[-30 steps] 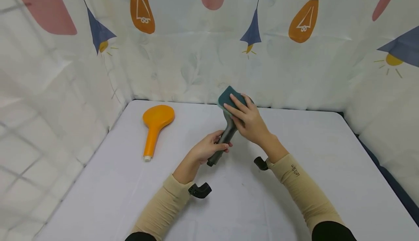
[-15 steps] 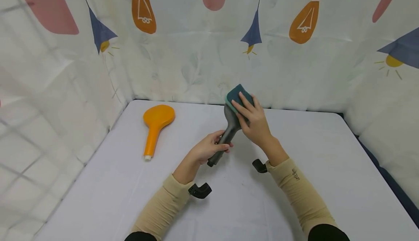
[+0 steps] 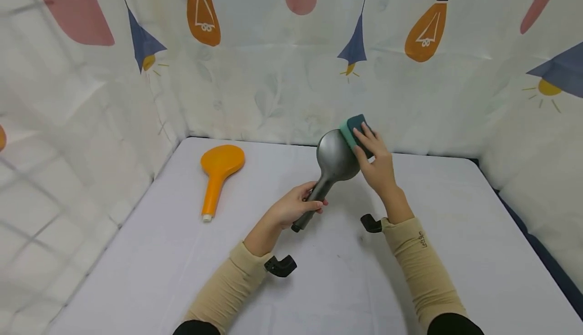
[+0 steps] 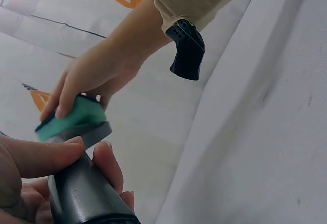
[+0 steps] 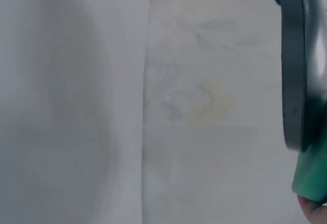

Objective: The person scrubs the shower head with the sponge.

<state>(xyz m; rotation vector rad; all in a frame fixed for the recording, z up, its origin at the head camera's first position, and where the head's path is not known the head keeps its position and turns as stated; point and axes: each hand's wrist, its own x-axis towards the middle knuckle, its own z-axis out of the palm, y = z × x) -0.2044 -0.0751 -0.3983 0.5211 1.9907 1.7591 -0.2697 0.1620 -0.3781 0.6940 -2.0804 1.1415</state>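
Observation:
My left hand (image 3: 291, 208) grips the dark grey handle of a shower head (image 3: 334, 155), which is held up at a slant above the table with its rounded grey back showing. In the left wrist view the thumb lies along the handle (image 4: 84, 191) and the fingers wrap its other side. My right hand (image 3: 378, 168) holds a sponge (image 3: 347, 131), light green with a dark green scouring layer, against the upper right edge of the head. In the right wrist view the sponge (image 5: 310, 175) touches the head's rim, and only a fingertip shows.
An orange shower head (image 3: 220, 163) with a white threaded end lies on the white table (image 3: 136, 274), left of the hands. Patterned cloth walls (image 3: 273, 87) stand behind and at both sides. A black wrist camera mount (image 3: 280, 266) sits on the left sleeve.
The sponge and right hand have slid rightward across the back of the grey shower head, uncovering most of it. The left hand has kept its grip and hardly moved.

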